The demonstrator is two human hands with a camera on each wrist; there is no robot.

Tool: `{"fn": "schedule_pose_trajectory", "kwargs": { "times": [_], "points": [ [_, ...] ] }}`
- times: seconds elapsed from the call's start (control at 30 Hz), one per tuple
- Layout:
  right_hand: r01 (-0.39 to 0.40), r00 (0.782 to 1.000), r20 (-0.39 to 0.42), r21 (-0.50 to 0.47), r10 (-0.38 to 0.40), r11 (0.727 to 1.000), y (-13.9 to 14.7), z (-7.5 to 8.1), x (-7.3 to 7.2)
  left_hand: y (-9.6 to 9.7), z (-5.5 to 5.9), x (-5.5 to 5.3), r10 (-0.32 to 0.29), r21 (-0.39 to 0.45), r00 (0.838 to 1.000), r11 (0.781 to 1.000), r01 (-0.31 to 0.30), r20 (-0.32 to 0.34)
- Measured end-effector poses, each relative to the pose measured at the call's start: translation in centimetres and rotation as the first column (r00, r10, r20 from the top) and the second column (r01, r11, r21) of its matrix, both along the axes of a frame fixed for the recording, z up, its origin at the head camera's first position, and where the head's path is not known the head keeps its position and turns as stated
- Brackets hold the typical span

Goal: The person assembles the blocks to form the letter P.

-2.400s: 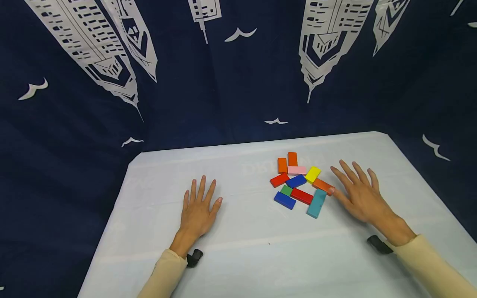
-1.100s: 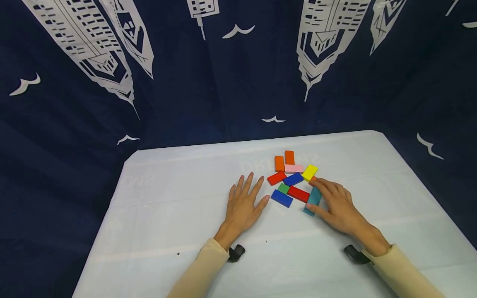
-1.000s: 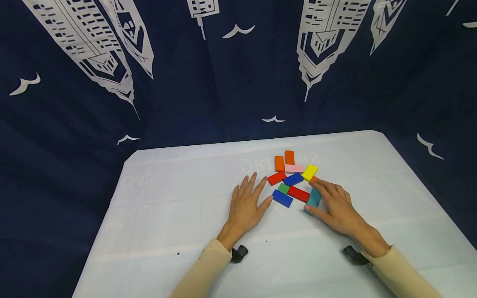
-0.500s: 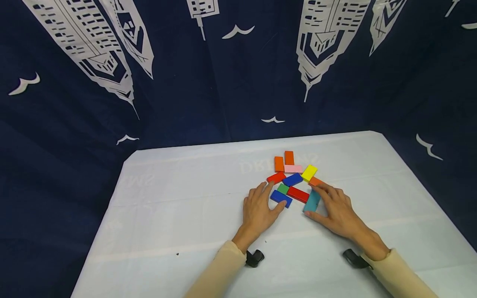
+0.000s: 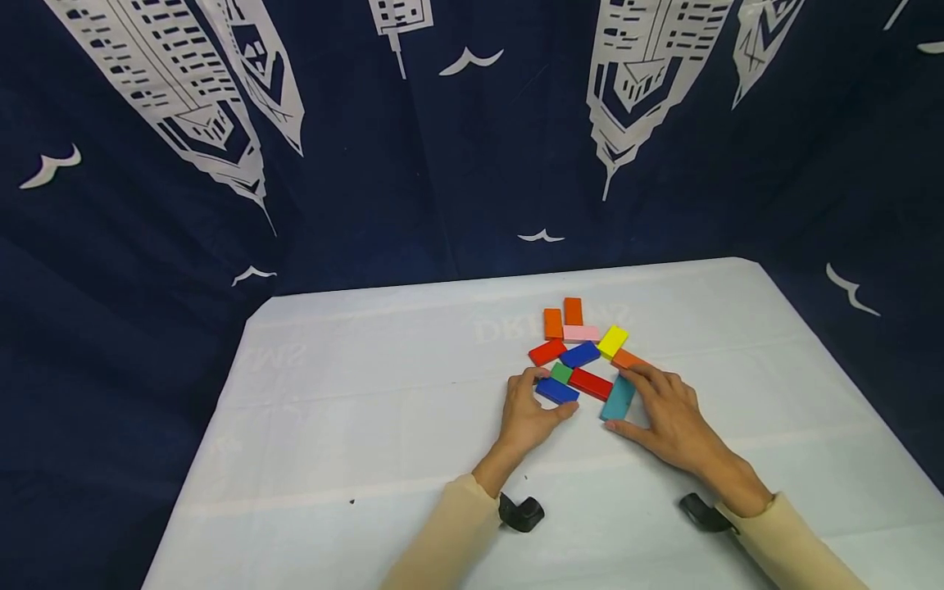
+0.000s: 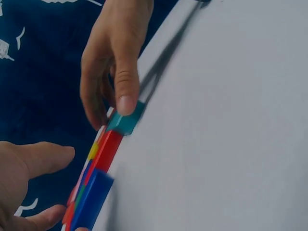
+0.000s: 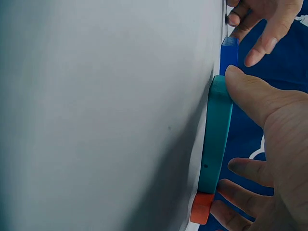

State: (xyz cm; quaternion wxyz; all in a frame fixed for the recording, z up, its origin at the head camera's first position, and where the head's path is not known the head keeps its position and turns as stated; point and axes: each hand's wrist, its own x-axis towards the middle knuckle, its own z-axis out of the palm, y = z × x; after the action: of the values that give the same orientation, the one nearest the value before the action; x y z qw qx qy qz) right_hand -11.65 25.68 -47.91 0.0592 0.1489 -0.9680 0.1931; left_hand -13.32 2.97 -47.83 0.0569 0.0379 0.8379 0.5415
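Observation:
Over the dark blue block (image 5: 556, 390), my left hand (image 5: 527, 416) has its fingers bent at the block's far left end. In the left wrist view its thumb (image 6: 60, 156) stands apart from the blue block. The right hand (image 5: 674, 422) spans the teal block (image 7: 216, 134), its thumb at the near end and its fingertips by the other end, beside an orange block (image 7: 202, 207). A red block (image 5: 590, 383) lies between the blue and teal blocks. A green block (image 5: 561, 373) sits just behind the blue one.
Farther back lie another red block (image 5: 547, 352), a second blue block (image 5: 580, 354), a yellow block (image 5: 613, 341), a pink block (image 5: 580, 333) and two orange blocks (image 5: 553, 324). The white tabletop (image 5: 369, 426) ends at a dark blue curtain (image 5: 369, 205).
My left hand has moved right to the dark blue block and its fingers have bent. My right hand has come left onto the teal block and stays there.

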Motion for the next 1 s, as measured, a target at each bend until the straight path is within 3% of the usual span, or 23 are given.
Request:
{"fn": "schedule_pose_trajectory", "kwargs": {
  "times": [0.2, 0.43, 0.7, 1.0],
  "points": [
    [-0.001, 1.000, -0.005, -0.004, 0.001, 1.000, -0.1, 0.1, 0.0, 1.0, -0.2, 0.0, 0.042, -0.026, 0.999, 0.999, -0.041, 0.034],
    [0.000, 1.000, 0.003, 0.002, 0.000, 1.000, -0.1, 0.0, -0.1, 1.4, -0.6, -0.1, 0.045, -0.121, 0.999, 0.992, -0.046, -0.013],
    [0.007, 0.999, 0.038, 0.026, -0.008, 1.000, -0.2, 0.1, -0.1, 1.6, -0.9, 0.0, 0.032, -0.170, 0.995, 0.984, -0.048, -0.093],
    [0.006, 1.000, 0.014, 0.011, -0.006, 1.000, -0.3, -0.1, 0.0, 1.4, -0.9, 0.2, 0.034, -0.190, 0.992, 0.980, -0.056, -0.119]
  ]
}}
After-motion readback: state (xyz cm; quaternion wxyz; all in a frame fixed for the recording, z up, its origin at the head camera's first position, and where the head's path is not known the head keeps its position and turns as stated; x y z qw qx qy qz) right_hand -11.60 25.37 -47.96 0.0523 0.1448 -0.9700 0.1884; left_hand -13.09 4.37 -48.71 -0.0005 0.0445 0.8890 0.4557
